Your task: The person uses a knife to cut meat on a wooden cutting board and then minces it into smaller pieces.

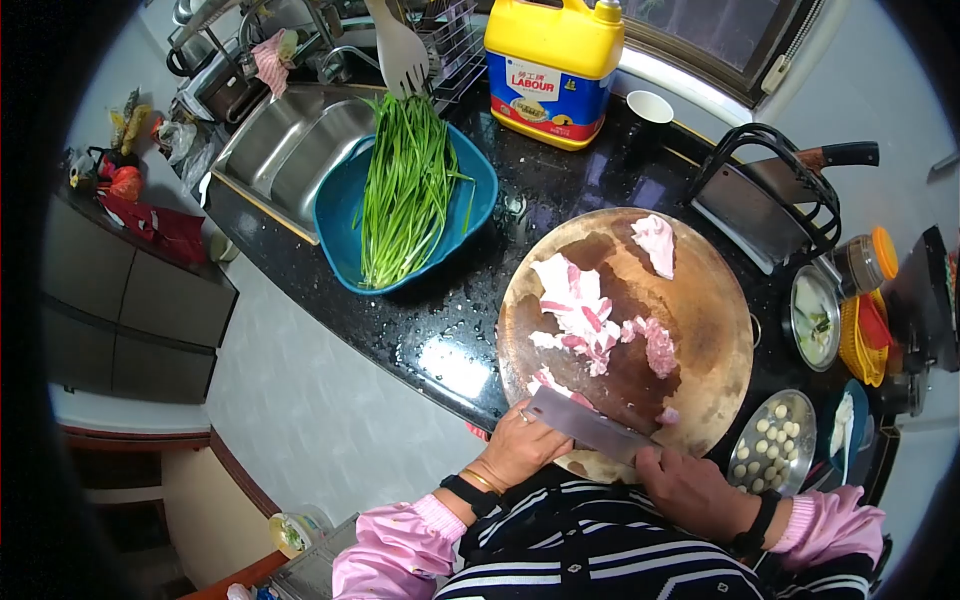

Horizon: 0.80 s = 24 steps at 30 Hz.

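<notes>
In my right hand (690, 488) is the handle of a cleaver (590, 425), its broad blade slanting up and left over the near edge of a round wooden chopping board (715, 330). My left hand (518, 442) is closed with its fingertips at the blade's left end, by a strip of raw meat (552, 382). The blade partly hides that meat and my fingertips. Sliced fatty pork (575, 305) lies in the middle of the board beside some minced meat (659, 348). A pale piece of fat (655, 245) rests near the far edge.
Left of the board, a blue basin (480, 195) holds green chives (410, 190), near a steel sink (300, 150). Behind stand a yellow jug (553, 75), a white cup (650, 107) and a knife rack (765, 195). At right are a bowl of small white balls (775, 440) and other dishes.
</notes>
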Each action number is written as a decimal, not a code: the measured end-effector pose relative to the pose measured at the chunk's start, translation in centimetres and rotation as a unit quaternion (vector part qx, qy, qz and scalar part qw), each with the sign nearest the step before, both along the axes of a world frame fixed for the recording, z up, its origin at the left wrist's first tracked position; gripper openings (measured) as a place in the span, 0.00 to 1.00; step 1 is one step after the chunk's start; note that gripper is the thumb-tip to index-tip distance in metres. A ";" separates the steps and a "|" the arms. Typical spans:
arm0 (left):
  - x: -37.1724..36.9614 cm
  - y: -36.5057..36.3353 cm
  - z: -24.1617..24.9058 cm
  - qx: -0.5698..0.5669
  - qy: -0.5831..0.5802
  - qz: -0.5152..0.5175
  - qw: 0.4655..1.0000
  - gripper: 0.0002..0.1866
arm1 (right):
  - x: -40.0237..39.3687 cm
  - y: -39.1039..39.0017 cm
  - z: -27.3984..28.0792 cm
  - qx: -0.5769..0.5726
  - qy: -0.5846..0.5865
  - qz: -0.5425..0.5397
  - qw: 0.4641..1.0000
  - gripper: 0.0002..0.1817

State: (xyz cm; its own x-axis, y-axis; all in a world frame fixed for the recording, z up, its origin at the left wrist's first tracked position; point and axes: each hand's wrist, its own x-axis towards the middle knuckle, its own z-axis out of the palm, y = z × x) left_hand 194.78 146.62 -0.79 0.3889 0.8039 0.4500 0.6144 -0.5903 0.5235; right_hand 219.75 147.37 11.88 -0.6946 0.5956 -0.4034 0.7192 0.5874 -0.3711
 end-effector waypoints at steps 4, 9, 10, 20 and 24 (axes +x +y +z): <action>0.0 0.3 0.9 0.001 0.007 0.003 1.000 0.10 | -0.4 0.6 -0.6 -0.018 0.007 0.006 1.000 0.17; 0.4 0.3 0.9 -0.002 -0.006 0.010 1.000 0.10 | -2.0 1.7 -1.9 -0.007 0.017 0.025 1.000 0.16; 0.3 0.2 0.7 -0.004 -0.005 0.013 1.000 0.10 | -2.6 2.2 -2.0 -0.011 0.018 0.031 0.999 0.17; 0.1 0.0 0.7 0.003 -0.013 -0.023 1.000 0.16 | -9.3 7.9 -3.7 0.019 0.144 0.034 0.989 0.13; 0.5 0.1 1.8 0.035 0.024 -0.006 0.999 0.16 | -7.3 9.8 -3.2 0.052 0.131 0.001 0.990 0.12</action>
State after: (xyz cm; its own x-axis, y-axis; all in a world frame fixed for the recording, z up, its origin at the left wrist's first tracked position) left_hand 195.28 146.70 0.99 0.4207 0.7659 0.4862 0.6299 -0.6323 0.4510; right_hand 212.49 157.16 8.70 -0.7692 0.6223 -0.1454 0.6041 0.6339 -0.4830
